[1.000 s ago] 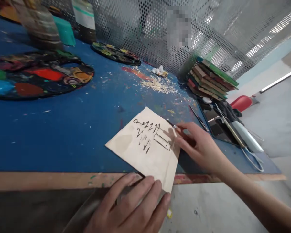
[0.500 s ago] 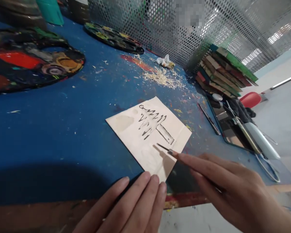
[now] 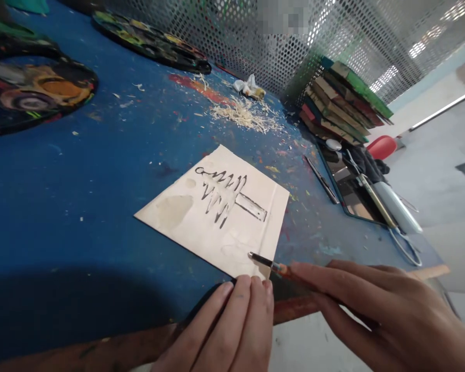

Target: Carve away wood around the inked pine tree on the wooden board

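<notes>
A pale, flat carving sheet point(image 3: 251, 204) lies at an angle on the blue table, bearing a dark zigzag tree-like design and faint pencil lines near its close corner. My left hand point(image 3: 232, 325) rests its outstretched fingertips on that near corner; its thumb is hidden. In my right hand point(image 3: 387, 305), fingers are closed around a carving gouge point(image 3: 263, 260) with a metal shaft and a reddish-brown handle. The gouge's tip appears to touch the sheet beside the pencil lines, just beyond my left fingertips.
Pale shavings point(image 3: 248, 113) lie beyond the sheet, near crumpled tissue point(image 3: 250, 87). Paint palettes point(image 3: 151, 44) sit at left and back. At right are a pen point(image 3: 321, 179), a dark glossy panel point(image 3: 344, 194) with items on it, and stacked books or boards point(image 3: 343, 101). Perforated metal point(image 3: 232, 36) stands behind.
The gouge tip has moved down the sheet, from beside the design's trunk to near the pencil lines. The sheet has turned slightly under my left fingers, and the view has shifted.
</notes>
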A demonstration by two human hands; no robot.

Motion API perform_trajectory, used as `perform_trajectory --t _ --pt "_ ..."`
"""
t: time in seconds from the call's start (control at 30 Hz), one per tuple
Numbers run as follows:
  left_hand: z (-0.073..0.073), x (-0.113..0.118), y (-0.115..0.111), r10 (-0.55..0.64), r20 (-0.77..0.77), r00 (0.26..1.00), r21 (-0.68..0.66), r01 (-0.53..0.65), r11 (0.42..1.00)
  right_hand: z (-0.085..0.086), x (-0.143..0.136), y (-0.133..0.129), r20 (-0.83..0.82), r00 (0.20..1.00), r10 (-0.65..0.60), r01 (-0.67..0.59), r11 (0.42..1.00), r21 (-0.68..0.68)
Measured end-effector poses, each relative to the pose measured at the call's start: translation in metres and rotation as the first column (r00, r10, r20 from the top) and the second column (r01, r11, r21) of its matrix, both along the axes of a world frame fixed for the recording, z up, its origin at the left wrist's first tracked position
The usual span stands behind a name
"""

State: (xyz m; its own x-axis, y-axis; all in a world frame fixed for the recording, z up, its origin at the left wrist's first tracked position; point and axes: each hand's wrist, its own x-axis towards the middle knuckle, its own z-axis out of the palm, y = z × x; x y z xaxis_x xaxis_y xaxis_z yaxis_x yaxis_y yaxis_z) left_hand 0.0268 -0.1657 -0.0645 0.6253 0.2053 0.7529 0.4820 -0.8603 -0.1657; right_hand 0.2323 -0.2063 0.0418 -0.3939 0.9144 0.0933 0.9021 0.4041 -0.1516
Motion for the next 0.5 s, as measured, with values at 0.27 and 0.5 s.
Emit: perform_trajectory --t 0.27,0.5 --pt "-0.002 -0.005 0.009 -0.008 -0.104 0.995 0.134 0.022 0.991 0.002 0.004 -0.008 0.095 0.995 0.008 -0.018 0.995 0.097" --pt "-0.005 -0.006 0.015 -0.004 -0.121 0.993 0.199 0.029 0.979 0.001 0.004 -0.02 0.089 0.996 -0.018 0.005 0.99 0.143"
